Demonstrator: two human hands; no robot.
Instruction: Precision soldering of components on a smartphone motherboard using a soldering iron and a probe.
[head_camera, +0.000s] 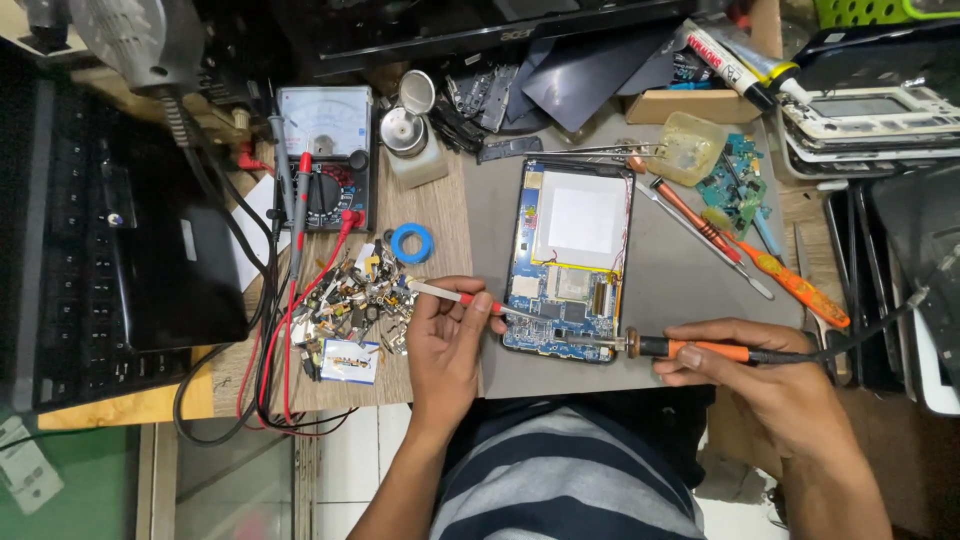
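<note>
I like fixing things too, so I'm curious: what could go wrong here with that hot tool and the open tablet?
Three things might go wrong:
1. The soldering iron in the right hand points toward the left hand, so fingers could get burned.
2. Its tip works on the opened tablet near the flat silver battery; a slip could damage it.
3. The pile of small metal parts lies close by and could get knocked around.

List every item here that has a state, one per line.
tablet: back cover off, board exposed
soldering iron: held in right hand, tip on the board
tweezers: held in left hand
multimeter: probes plugged in
small bottle: cap flipped open
laptop: screen dark
</note>
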